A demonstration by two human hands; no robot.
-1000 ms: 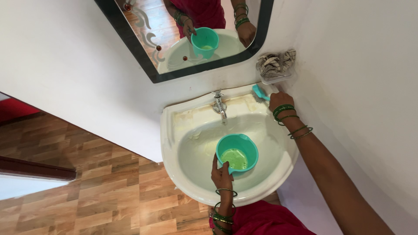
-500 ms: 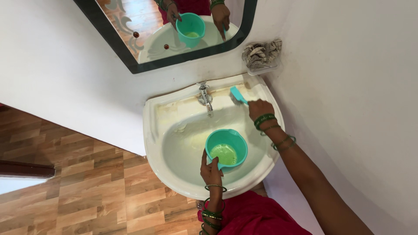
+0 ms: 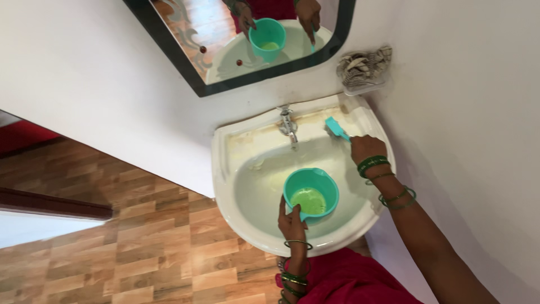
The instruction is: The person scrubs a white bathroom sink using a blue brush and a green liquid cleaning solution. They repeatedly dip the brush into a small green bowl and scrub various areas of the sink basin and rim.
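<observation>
My left hand (image 3: 291, 220) grips the handle of a teal plastic mug (image 3: 311, 194) held over the bowl of a white wall-mounted washbasin (image 3: 236, 194); the mug holds a little yellowish liquid. My right hand (image 3: 365, 148) holds a teal brush (image 3: 336, 128), its head pressed on the stained back ledge of the basin, just right of the chrome tap (image 3: 288, 124). Green bangles circle both wrists.
A black-framed mirror (image 3: 236, 50) hangs on the white wall above and reflects the mug and hands. A small wall shelf with a crumpled cloth (image 3: 363, 67) sits right of the mirror. Wood-pattern floor (image 3: 112, 247) lies to the left.
My right hand has brought the brush down from the basin's back right corner onto the ledge nearer the tap. The mug stays held over the bowl. The view has shifted.
</observation>
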